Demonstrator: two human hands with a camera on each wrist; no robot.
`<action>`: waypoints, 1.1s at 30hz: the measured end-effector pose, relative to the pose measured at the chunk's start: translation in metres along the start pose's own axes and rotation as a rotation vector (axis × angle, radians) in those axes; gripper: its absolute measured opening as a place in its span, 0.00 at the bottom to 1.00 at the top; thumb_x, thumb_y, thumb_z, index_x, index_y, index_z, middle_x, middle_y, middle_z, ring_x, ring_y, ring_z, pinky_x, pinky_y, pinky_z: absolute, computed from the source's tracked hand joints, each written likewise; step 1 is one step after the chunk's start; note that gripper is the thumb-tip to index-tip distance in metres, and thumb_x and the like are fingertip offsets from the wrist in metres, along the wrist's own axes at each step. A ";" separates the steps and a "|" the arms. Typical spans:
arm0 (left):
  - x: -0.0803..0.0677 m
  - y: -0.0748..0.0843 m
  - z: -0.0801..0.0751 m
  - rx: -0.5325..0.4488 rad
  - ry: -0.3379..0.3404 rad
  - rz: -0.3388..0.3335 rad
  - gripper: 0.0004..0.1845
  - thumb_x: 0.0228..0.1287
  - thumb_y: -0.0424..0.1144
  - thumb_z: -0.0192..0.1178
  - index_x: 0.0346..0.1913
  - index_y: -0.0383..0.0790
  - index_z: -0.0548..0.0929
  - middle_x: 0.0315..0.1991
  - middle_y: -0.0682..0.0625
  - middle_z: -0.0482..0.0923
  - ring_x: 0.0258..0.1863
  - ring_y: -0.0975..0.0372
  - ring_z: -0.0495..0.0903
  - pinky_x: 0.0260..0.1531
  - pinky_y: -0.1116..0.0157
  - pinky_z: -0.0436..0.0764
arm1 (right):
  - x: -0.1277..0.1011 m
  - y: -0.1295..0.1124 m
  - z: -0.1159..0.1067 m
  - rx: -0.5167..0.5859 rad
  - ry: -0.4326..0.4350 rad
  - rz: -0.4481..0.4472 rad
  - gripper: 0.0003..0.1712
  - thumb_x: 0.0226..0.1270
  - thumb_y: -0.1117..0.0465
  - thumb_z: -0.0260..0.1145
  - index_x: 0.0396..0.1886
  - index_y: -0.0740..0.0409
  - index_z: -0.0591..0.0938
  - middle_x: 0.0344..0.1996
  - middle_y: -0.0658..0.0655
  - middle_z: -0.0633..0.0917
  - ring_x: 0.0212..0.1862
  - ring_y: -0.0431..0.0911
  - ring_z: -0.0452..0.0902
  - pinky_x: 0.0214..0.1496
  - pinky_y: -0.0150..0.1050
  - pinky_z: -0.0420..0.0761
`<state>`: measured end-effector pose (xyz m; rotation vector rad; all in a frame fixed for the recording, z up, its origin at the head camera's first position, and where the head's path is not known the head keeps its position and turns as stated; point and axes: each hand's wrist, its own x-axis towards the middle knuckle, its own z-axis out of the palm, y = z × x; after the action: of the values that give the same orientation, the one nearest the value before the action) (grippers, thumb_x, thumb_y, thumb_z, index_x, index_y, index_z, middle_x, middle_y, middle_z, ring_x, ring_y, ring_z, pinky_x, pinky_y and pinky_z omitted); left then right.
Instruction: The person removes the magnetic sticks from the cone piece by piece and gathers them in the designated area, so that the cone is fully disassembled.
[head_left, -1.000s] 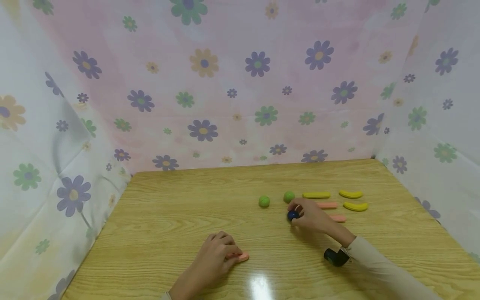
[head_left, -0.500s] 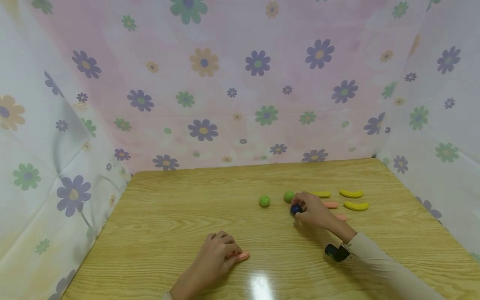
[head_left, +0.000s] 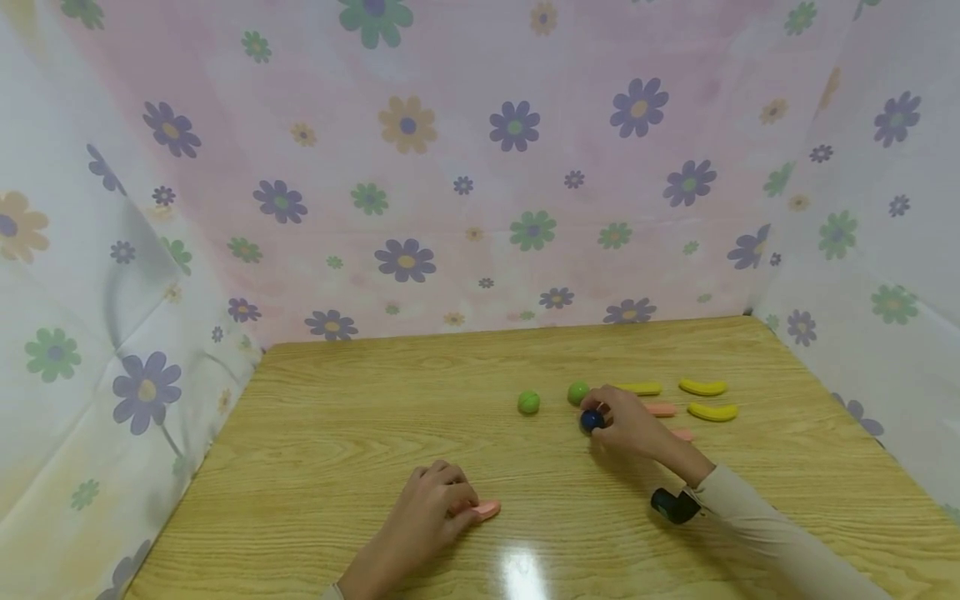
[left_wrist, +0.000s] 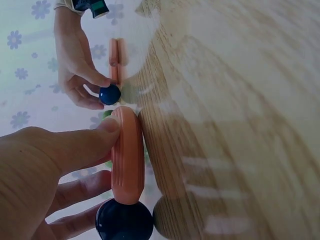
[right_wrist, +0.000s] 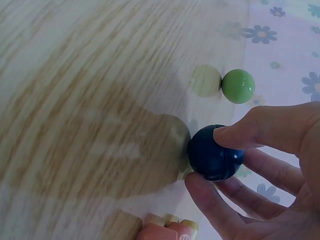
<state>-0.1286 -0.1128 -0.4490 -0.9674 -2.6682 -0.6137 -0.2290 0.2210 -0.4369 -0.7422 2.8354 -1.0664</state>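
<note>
My left hand (head_left: 422,517) pinches a salmon-orange ridged stick with rounded ends (left_wrist: 128,155) near the front of the table. Beside that stick, a dark blue ball (left_wrist: 124,220) shows in the left wrist view; from the head it is hidden behind the hand. My right hand (head_left: 628,423) grips another dark blue ball (right_wrist: 215,152) between thumb and fingers, close to the tabletop. A green ball (head_left: 578,393) lies just behind it, with a second green ball (head_left: 528,402) to the left. Partly covered by the right hand are two more salmon sticks (head_left: 662,410) and a yellow stick (head_left: 641,388).
Two yellow toy bananas (head_left: 712,412) lie to the right of the sticks. Flower-patterned cloth (head_left: 450,167) encloses the wood-grain table (head_left: 360,408) at the back and both sides. A black device (head_left: 673,506) is on the right wrist.
My right hand has carried its blue ball slightly back and to the right, then nearly stopped. The salmon stick in my left hand has tilted a little; that hand otherwise stays in place.
</note>
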 end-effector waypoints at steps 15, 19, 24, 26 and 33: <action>-0.015 -0.021 -0.017 -0.171 -0.072 -0.062 0.11 0.56 0.34 0.67 0.42 0.47 0.83 0.50 0.50 0.72 0.41 0.63 0.75 0.40 0.66 0.79 | -0.004 -0.009 -0.008 -0.072 0.038 -0.061 0.16 0.50 0.76 0.65 0.41 0.66 0.81 0.40 0.59 0.79 0.43 0.57 0.75 0.36 0.44 0.79; -0.015 -0.024 -0.021 -0.206 -0.108 -0.056 0.14 0.53 0.30 0.67 0.42 0.47 0.82 0.49 0.52 0.71 0.43 0.61 0.76 0.42 0.64 0.79 | -0.005 -0.015 -0.008 -0.116 0.056 -0.078 0.15 0.50 0.75 0.66 0.40 0.63 0.82 0.40 0.59 0.79 0.44 0.57 0.75 0.39 0.48 0.78; -0.015 -0.024 -0.021 -0.232 -0.106 -0.053 0.14 0.50 0.26 0.68 0.38 0.45 0.82 0.45 0.56 0.72 0.43 0.61 0.77 0.42 0.66 0.79 | -0.006 -0.032 0.000 -0.118 0.066 -0.118 0.14 0.52 0.72 0.69 0.40 0.60 0.82 0.42 0.57 0.79 0.43 0.57 0.75 0.44 0.50 0.75; -0.014 -0.023 -0.020 -0.243 -0.101 -0.056 0.14 0.50 0.25 0.68 0.38 0.45 0.82 0.45 0.56 0.73 0.42 0.61 0.78 0.41 0.67 0.79 | -0.007 -0.042 0.005 -0.081 0.040 -0.146 0.14 0.53 0.72 0.67 0.40 0.59 0.82 0.41 0.56 0.78 0.40 0.55 0.74 0.41 0.50 0.75; -0.010 -0.021 -0.017 -0.292 -0.094 -0.065 0.13 0.50 0.27 0.70 0.37 0.45 0.82 0.44 0.55 0.75 0.42 0.61 0.78 0.41 0.68 0.79 | -0.009 -0.074 0.032 0.014 -0.148 -0.285 0.14 0.54 0.71 0.68 0.41 0.56 0.81 0.41 0.49 0.78 0.43 0.52 0.75 0.40 0.45 0.79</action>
<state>-0.1335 -0.1409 -0.4440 -1.0061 -2.7523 -1.0188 -0.1832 0.1569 -0.4159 -1.1982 2.6502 -1.0109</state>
